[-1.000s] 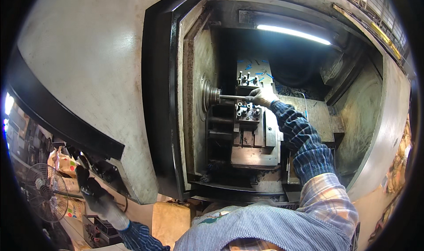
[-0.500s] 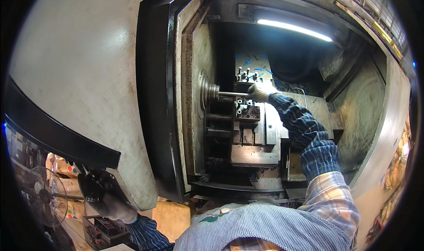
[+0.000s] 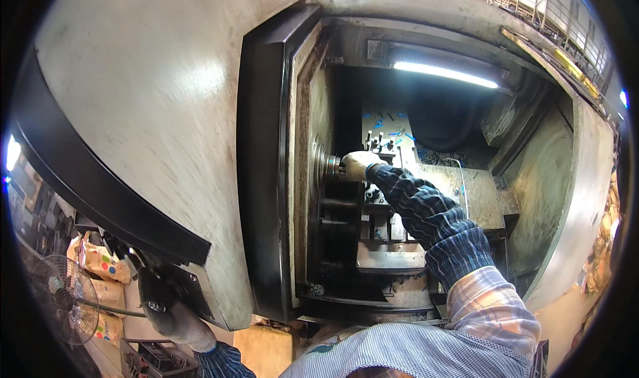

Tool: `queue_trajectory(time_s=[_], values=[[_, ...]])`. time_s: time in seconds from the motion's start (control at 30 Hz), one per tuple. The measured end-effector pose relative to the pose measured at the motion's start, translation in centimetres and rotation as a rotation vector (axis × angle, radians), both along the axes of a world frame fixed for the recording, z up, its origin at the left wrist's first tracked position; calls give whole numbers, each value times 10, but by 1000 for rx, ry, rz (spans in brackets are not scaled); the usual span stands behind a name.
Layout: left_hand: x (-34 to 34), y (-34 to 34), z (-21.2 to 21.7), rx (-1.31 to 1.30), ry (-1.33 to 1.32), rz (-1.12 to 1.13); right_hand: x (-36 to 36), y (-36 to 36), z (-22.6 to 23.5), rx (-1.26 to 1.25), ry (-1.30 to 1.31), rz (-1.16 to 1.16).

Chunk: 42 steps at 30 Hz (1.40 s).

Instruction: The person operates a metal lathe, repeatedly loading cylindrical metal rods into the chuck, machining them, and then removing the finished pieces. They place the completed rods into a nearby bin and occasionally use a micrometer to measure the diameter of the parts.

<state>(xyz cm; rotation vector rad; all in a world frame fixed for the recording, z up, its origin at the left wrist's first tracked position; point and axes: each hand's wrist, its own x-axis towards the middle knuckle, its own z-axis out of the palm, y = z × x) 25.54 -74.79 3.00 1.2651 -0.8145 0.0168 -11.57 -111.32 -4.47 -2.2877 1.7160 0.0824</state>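
Note:
In the lathe's lit work space my right hand, in a white work glove, is closed right in front of the chuck. It is shut on the metal rod, which is almost wholly hidden by the glove and the chuck. Below and behind the hand lies the tool block with its bolts, partly covered by my sleeve. At the lower left my left hand, gloved in grey, is at a dark control panel on the door's lower end. Its fingers merge with dark parts there, so their pose cannot be made out.
The machine's sliding door with its black edge stands to the left. Blue and dark chips lie behind the tool block, under a tube lamp. A bent coolant pipe rises at the right. A fan and bags stand far left.
My right hand has moved left along the rod, up to the chuck; the length of rod that showed between them is now almost gone. My left hand stays by the panel. The view has shifted.

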Motion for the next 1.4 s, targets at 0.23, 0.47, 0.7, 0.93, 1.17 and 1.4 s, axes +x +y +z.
queue_trajectory(time_s=[0.23,0.47,0.7,0.93,1.17,1.4], values=[[-43,0,-11,-76,-308,160,2,-7,11,123,123,54],[-37,18,3,-72,-646,33,5,-13,7,84,49,-376],[-26,26,0,13,-458,-196,-9,-3,38,161,-333,-213],[-22,26,42,109,-866,-111,-9,64,66,-146,-353,-15],[-13,20,29,-127,-876,11,10,183,112,-255,-284,-172],[-21,20,27,-56,-646,-165,-33,277,53,-344,-419,-89]])
